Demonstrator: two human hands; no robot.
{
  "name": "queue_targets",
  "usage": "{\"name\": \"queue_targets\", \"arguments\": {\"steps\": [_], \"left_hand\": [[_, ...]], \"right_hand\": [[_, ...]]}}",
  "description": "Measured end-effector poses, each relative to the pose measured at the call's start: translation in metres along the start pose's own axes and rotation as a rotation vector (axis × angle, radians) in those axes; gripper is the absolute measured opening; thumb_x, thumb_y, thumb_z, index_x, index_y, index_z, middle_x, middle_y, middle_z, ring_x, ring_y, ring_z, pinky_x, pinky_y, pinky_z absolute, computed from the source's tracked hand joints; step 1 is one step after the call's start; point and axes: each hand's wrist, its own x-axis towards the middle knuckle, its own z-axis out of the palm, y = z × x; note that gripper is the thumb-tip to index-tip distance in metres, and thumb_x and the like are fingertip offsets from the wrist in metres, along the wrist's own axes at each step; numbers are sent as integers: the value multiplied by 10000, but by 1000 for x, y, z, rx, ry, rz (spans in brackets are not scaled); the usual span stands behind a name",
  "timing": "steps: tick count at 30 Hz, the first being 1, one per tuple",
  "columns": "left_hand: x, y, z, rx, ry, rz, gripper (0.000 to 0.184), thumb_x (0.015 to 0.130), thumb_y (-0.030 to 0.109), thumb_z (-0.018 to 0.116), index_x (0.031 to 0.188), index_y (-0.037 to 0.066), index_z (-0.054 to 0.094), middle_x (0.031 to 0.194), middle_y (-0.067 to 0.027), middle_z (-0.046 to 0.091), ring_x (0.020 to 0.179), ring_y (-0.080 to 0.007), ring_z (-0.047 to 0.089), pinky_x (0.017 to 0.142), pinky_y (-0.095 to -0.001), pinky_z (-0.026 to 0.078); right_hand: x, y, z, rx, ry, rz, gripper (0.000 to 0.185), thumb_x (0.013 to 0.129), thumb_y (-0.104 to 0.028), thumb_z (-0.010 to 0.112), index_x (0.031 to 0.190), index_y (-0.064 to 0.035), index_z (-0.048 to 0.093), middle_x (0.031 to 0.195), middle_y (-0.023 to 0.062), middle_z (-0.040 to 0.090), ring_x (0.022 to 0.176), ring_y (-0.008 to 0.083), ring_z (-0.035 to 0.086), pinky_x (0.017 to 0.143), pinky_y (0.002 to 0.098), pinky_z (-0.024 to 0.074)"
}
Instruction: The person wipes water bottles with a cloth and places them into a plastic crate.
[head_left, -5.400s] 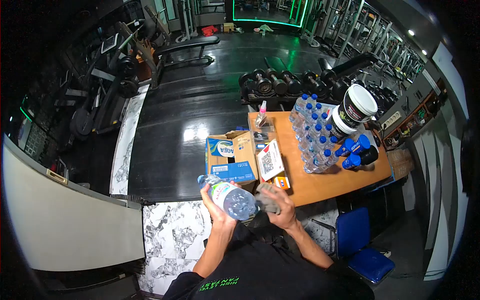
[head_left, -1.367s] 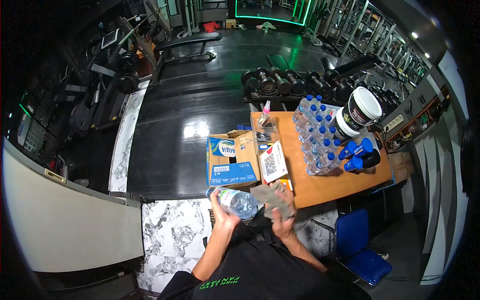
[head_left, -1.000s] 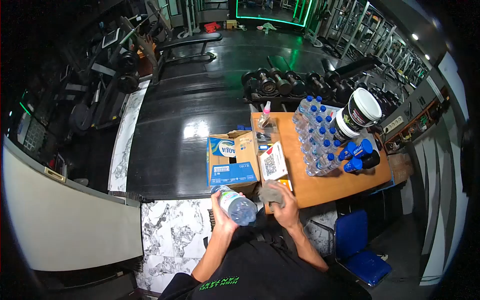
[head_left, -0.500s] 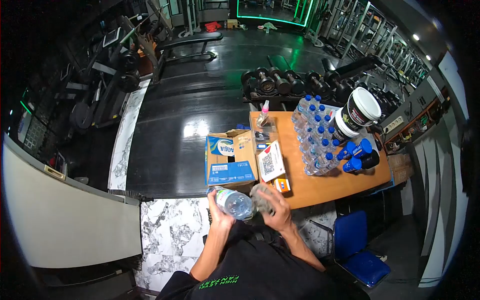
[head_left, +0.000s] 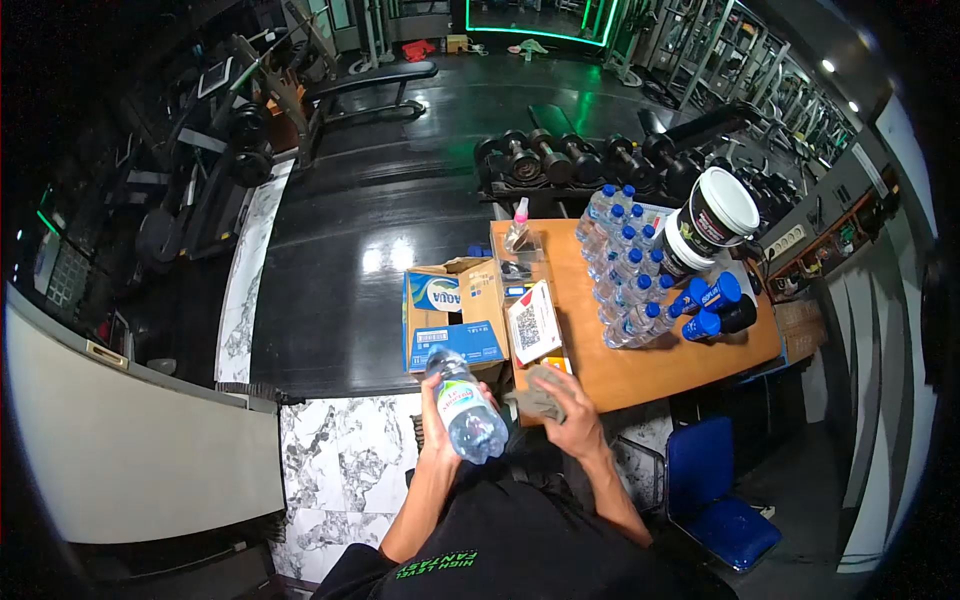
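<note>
My left hand (head_left: pixel 437 425) is wrapped round a clear plastic bottle (head_left: pixel 467 408) with a white and green label, its base tilted down towards me. Just right of the bottle, my right hand (head_left: pixel 575 415) grips a crumpled grey-brown cloth (head_left: pixel 540 396). A small gap separates the cloth from the bottle. Beyond the bottle stands an open cardboard box (head_left: pixel 455 340) with blue AQUA print. Several blue-capped bottles (head_left: pixel 628 270) stand in a group on the wooden table (head_left: pixel 650 375).
A QR-code card (head_left: pixel 535 324) and a pink-topped spray bottle (head_left: pixel 518 225) are near the table's left edge. Stacked tubs (head_left: pixel 708 222) and blue containers (head_left: pixel 712 302) stand at its right. A blue chair (head_left: pixel 715 490) is at lower right; dumbbells (head_left: pixel 552 158) lie behind.
The bottle in my left hand has swung more upright, its base now nearer me and its label facing up. My right hand and the cloth have moved slightly right, away from the bottle.
</note>
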Motion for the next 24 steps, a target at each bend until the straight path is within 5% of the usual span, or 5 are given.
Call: {"name": "queue_targets", "arguments": {"steps": [6, 13, 18, 24], "left_hand": [[8, -8, 17, 278, -122, 12, 569, 839, 449, 545, 1181, -5, 514, 1022, -191, 603, 888, -334, 620, 802, -480, 522], [17, -21, 39, 312, -329, -55, 538, 843, 424, 538, 1166, -7, 526, 1016, -180, 620, 908, -340, 631, 827, -514, 508], [20, -30, 57, 449, -361, -65, 675, 855, 579, 480, 1166, -18, 530, 1009, -188, 631, 896, -342, 636, 835, -475, 507], [29, -44, 64, 611, -347, -57, 705, 861, 612, 459, 1190, -10, 511, 1018, -205, 630, 919, -346, 638, 848, -473, 505]], "right_hand": [[-25, 8, -16, 192, 134, 96, 450, 723, -15, 573, 1173, -35, 581, 1192, 189, 560, 1099, 361, 558, 934, 379, 440], [-21, 12, -18, 184, 138, 61, 430, 711, -13, 577, 1140, -18, 599, 1179, 210, 568, 1104, 358, 563, 939, 384, 439], [-11, 4, -52, 124, 144, 6, 462, 675, 12, 570, 1134, -34, 603, 1181, 221, 563, 1098, 375, 566, 936, 390, 452], [-14, 13, -74, 102, 213, -26, 459, 702, -37, 567, 1161, -24, 579, 1188, 216, 557, 1086, 373, 568, 934, 383, 452]]}}
